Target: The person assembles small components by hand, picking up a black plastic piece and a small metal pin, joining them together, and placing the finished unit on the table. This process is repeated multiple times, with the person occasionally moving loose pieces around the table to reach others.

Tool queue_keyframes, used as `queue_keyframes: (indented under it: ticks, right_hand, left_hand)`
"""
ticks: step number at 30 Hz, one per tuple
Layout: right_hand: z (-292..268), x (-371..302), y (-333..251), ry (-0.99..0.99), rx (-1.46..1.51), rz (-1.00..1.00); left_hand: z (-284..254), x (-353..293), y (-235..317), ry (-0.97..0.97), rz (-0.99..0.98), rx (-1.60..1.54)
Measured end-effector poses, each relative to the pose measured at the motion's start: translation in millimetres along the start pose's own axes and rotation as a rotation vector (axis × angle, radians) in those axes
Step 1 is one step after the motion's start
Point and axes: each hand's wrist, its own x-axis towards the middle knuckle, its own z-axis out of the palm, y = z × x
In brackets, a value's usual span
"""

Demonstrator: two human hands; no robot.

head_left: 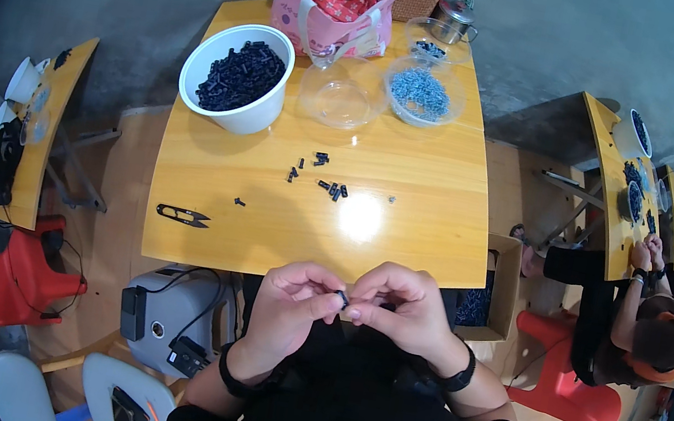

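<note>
Just off the table's near edge, my left hand (295,307) pinches a small black plastic piece (342,299) between thumb and forefinger. My right hand (401,307) meets it from the other side, its thumb and forefinger pressed together at the piece. Whatever else those right fingertips hold is too small to make out. Beyond the hands, several small black pieces (335,189) lie loose on the wooden table (258,246). A tiny silvery part (392,199) sits to their right. Black thread snips (183,216) rest at the table's left, with one dark bit (239,201) near them.
A white bucket (276,105) of black pieces stands far left. Beside it are a clear bowl (341,108), a bowl of silvery parts (419,96), a smaller tub (430,50) and a pink bag (286,12). An open carton (506,276) is right of the table; a person (664,349) works farther right.
</note>
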Motion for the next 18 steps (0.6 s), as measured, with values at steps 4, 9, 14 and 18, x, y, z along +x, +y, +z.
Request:
queue_keyframes:
  ticks: [4, 9, 14, 18]
  right_hand:
    - [11.5, 18.9, 31.0, 0.035, -0.183, -0.054]
    - [1.0, 53.2, 61.4, 0.072, -0.534, -0.124]
    - [-39.9, 92.8, 70.9, 0.461, -0.951, -0.143]
    - [-35.8, 110.3, 74.2, 0.407, -1.173, -0.239]
  left_hand:
    - [-36.6, -0.6, -13.0, 0.057, -0.083, -0.146]
    - [-80.9, 8.9, -28.4, 0.175, -0.151, -0.309]
    - [-100.8, 12.2, -24.5, 0.216, -0.067, -0.366]
    - [-108.6, 14.1, -20.3, 0.217, -0.13, -0.347]
